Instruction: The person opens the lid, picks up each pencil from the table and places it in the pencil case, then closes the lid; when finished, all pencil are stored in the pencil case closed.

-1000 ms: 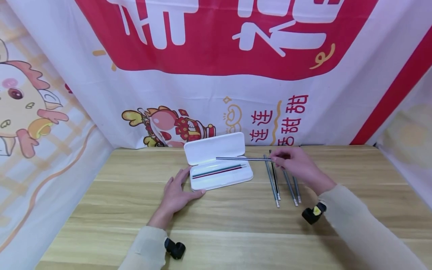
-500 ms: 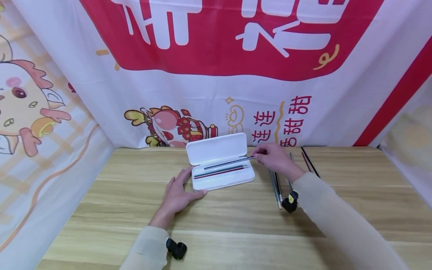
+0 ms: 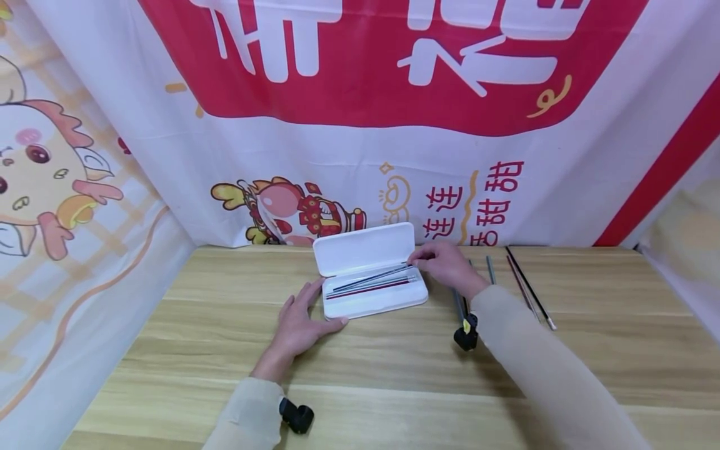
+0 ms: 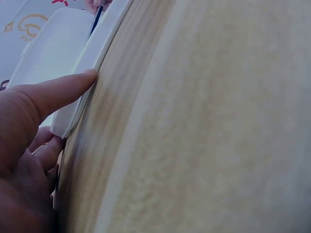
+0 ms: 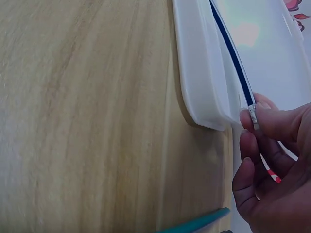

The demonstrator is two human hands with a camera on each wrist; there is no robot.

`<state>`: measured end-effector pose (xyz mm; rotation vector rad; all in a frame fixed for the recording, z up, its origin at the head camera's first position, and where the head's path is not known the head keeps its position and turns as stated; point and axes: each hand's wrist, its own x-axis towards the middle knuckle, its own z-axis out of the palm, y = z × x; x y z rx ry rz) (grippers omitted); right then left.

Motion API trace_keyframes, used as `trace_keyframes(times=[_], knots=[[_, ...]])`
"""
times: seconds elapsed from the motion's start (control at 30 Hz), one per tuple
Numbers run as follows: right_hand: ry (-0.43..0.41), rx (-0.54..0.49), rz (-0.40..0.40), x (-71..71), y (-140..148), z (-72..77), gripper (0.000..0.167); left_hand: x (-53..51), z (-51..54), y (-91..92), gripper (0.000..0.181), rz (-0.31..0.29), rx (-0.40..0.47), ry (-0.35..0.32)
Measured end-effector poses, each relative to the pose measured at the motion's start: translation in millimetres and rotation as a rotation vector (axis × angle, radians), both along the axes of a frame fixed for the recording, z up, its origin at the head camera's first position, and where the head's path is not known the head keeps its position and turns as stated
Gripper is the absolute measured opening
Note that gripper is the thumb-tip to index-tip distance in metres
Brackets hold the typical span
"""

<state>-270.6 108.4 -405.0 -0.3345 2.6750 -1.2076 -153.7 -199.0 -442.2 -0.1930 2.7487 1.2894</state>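
Note:
An open white pencil case (image 3: 377, 304) lies on the table, its lid (image 3: 362, 247) raised at the back. Inside rest a dark red pencil (image 3: 368, 289) and a teal one beside it. My right hand (image 3: 447, 265) pinches a dark blue and white striped pencil (image 5: 234, 58) near its metal-banded end, between thumb and fingertips. That pencil slants over the case's tray, its far end low towards the left; whether it touches the bottom cannot be told. My left hand (image 3: 298, 328) holds the case's left end, thumb (image 4: 68, 90) along the front wall and fingers round the side.
Under and behind the right forearm lie more pencils, partly hidden, one of them teal (image 3: 491, 270). Farther right are a black pencil (image 3: 531, 287) and a dark red pencil (image 3: 522, 286). A printed cloth (image 3: 270, 150) hangs behind the table's back edge.
My right hand has carried the striped pencil leftwards from above the loose pencils and lowered it into the case, tilting it. The left hand stays on the case.

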Motion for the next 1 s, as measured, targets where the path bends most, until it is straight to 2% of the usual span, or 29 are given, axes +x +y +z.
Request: trace_keyframes(times=[0.13,0.33,0.5,0.7,1.0], knots=[[-0.024,0.002,0.009,-1.0,-3.7,-3.6,0.016,0.0,0.0,1.4,0.096,-0.002,0.002,0.003],[-0.037,-0.009,-0.022,-0.5,-8.2,-9.0,0.015,0.0,-0.2,2.6,0.096,-0.007,0.001,0.003],[0.037,0.032,-0.033,3.0,-13.1,-11.6,0.012,-0.4,-0.9,2.7,0.096,-0.007,-0.006,0.008],[0.135,0.057,-0.006,7.1,-16.2,-14.2,0.012,-0.5,-1.0,2.5,0.096,-0.008,-0.001,0.012],[0.178,0.101,0.01,10.5,-20.4,-16.8,0.009,-0.3,-1.6,0.9,0.097,-0.002,0.007,0.008]])
